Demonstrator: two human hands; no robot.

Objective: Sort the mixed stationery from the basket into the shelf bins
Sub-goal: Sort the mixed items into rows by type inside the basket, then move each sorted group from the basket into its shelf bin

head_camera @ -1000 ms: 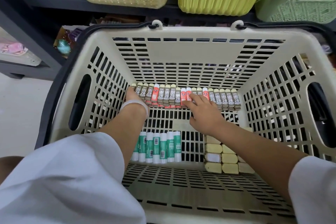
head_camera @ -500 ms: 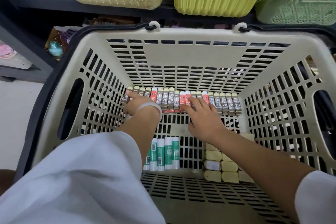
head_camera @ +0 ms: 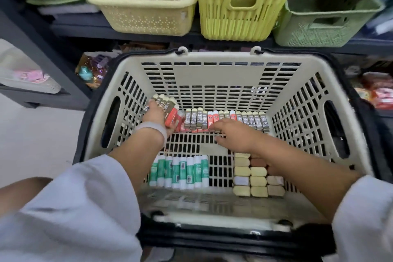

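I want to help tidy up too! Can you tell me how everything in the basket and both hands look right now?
Beige slotted plastic basket: partly filled.
Left hand: grips a lifted bunch of small 2B lead boxes.
Right hand: fingers curled at the row of brown and red 2B lead boxes, which lies flat.
Green-and-white glue sticks: lying side by side.
Cream block erasers: stacked in rows.
Pale yellow perforated shelf bin: looks empty.

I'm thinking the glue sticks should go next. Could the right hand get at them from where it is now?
Probably yes. The right hand hovers empty over the basket floor, and the glue sticks lie uncovered just nearer the person. The left forearm crosses only their left end.
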